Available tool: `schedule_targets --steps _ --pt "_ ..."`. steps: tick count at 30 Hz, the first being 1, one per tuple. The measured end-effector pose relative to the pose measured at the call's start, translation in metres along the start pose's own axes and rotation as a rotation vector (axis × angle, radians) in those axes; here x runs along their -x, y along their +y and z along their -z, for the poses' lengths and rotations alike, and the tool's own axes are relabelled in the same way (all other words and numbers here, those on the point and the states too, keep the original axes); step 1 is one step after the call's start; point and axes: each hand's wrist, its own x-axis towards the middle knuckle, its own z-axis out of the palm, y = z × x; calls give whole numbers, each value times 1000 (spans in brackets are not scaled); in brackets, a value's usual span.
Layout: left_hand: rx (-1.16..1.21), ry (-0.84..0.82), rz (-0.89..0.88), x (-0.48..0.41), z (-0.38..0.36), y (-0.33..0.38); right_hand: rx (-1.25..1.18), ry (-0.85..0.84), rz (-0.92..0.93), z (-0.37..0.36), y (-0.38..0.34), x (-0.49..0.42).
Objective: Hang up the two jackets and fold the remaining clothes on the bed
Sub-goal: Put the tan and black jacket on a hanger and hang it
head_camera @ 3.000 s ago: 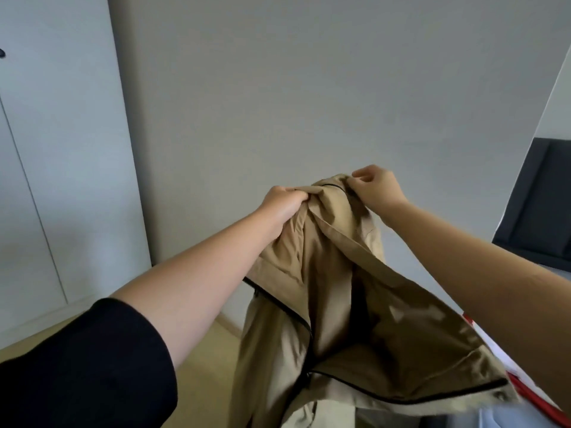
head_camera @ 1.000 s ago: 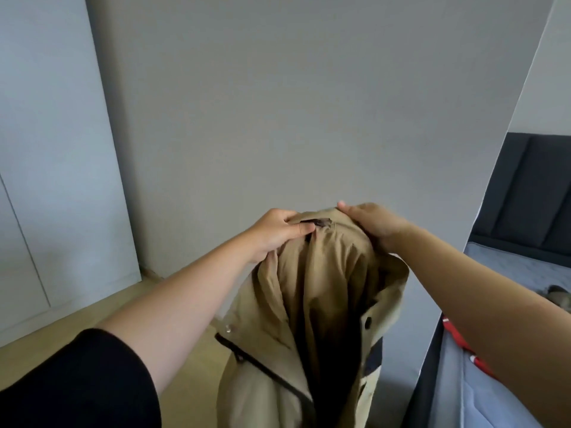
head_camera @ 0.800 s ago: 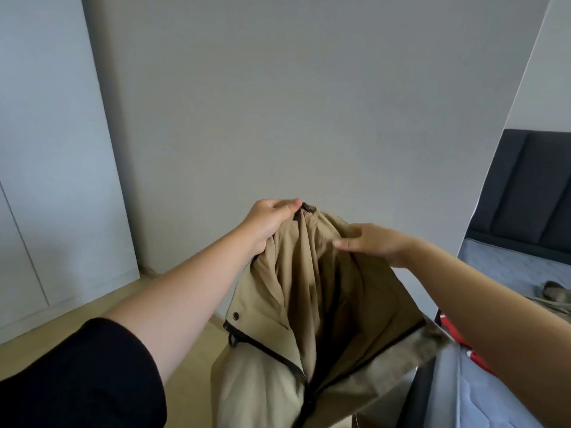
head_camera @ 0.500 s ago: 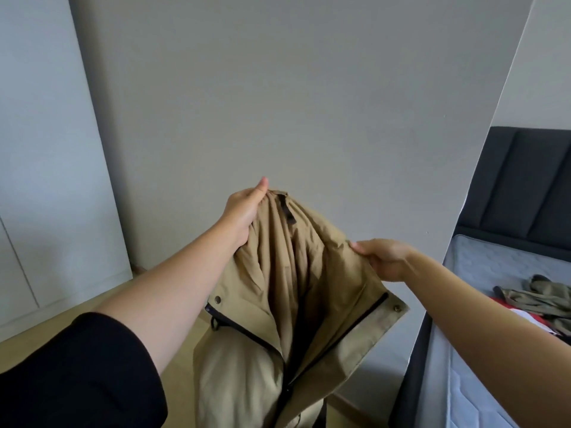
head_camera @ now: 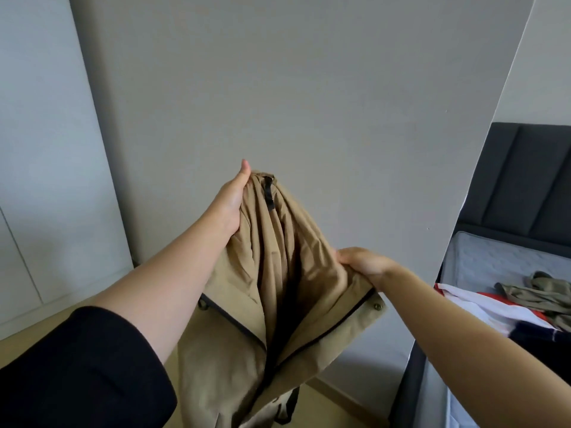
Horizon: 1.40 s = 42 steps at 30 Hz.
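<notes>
Both hands (head_camera: 230, 200) (head_camera: 363, 262) — on tan jacket (head_camera: 278, 288)

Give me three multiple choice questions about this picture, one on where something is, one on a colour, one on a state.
1. Where does the right hand hold the jacket?
A. hem
B. front edge by the zip
C. sleeve cuff

2. What colour is the jacket?
A. tan
B. navy
C. red

3. How is the jacket's front?
A. zipped shut
B. buttoned shut
C. open

Answers: 1 B, the fingers pinch the edge just above the snap. 2 A, tan cloth with a black zip. 3 C, the two zip edges spread apart below the left hand.
</notes>
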Motion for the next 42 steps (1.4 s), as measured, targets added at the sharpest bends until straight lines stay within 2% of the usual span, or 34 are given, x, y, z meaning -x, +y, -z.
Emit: schedule_targets --steps 2,5,7,9,11,12,14,16,20,22,24,26,28,30,32,35,40,42 --pt "-14 -126 6 2 1 2 27 164 9 -7 7 -4" --pt "-48 -196 25 9 -7 0 391 566 87 -13 11 -18" --pt "-74 -137 14 11 -10 -4 430 891 287 -16 13 -21" --pt "-115 -59 -1 9 -8 -8 316 1007 598 -24 13 -11" --pt "-127 -14 2 7 -8 -11 353 922 870 -39 14 2" --pt "-123 -13 5 7 -10 -12 431 849 937 -47 16 5" --pt "-123 -35 3 8 -17 -14 621 701 889 -60 17 3" --pt "-143 -86 -6 9 -24 -16 722 637 746 -63 12 -2" --pt "-308 -234 -197 9 -20 -17 737 764 623 -40 -12 -8" --pt "-556 -318 -317 5 -6 -11 693 831 586 -26 -24 -6" --pt "-1098 -395 -319 -3 6 -8 700 845 536 -20 -38 -6" --pt "-1528 -321 -328 -9 17 -12 788 834 506 -21 -50 -6" --pt "-1725 -144 -468 -12 28 -19 796 861 514 -23 -62 -4" --pt "-1769 -10 -515 -13 39 -29 737 913 548 -23 -73 0" --pt "-1796 46 -485 -10 40 -40 727 927 585 -24 -84 5" --pt "-1615 167 -478 -5 34 -56 724 884 613 -30 -95 11" --pt "-1342 281 -801 6 12 -80 519 874 602 -31 -102 17" --pt "-1333 274 -819 9 6 -91 447 857 621 -30 -103 20"
